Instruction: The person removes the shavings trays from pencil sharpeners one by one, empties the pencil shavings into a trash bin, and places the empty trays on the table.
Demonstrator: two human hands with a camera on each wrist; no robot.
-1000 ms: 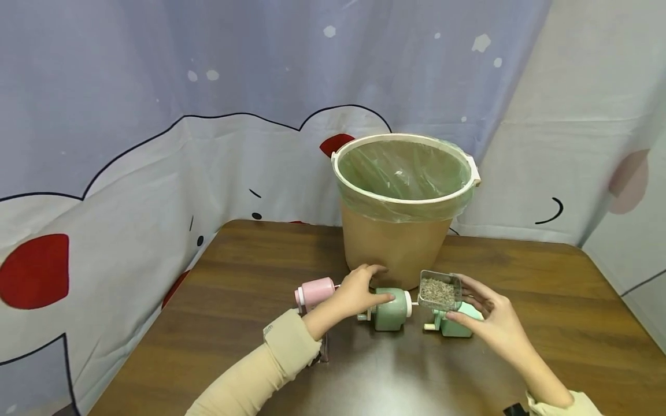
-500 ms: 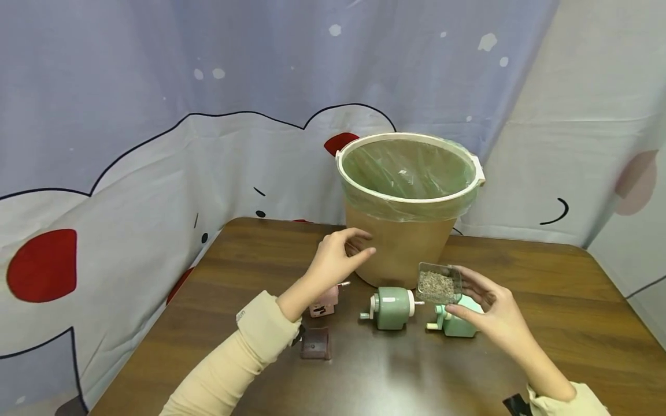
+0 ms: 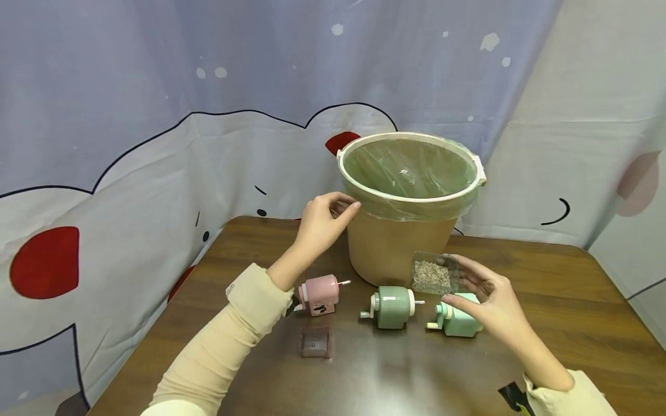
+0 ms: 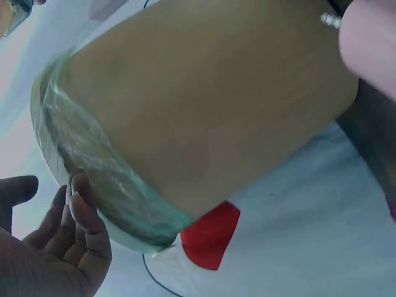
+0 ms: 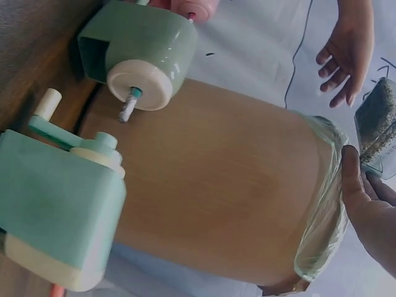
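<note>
Head view, right hand (image 3: 491,293) holding tray (image 3: 433,289) (shavings (image 3: 432,274) inside), bin (image 3: 400,245) behind

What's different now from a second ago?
The left hand moved away from the dark green sharpener, up and left, toward the bin. The right hand lifted the clear tray of shavings slightly. It still holds that tray; the bin and dark green sharpener stayed put.

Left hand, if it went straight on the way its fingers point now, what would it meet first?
Probably the green liner folded over the bin, which lies just ahead of the left hand in the head view. Depth is unclear, so it might pass in front instead.
</note>
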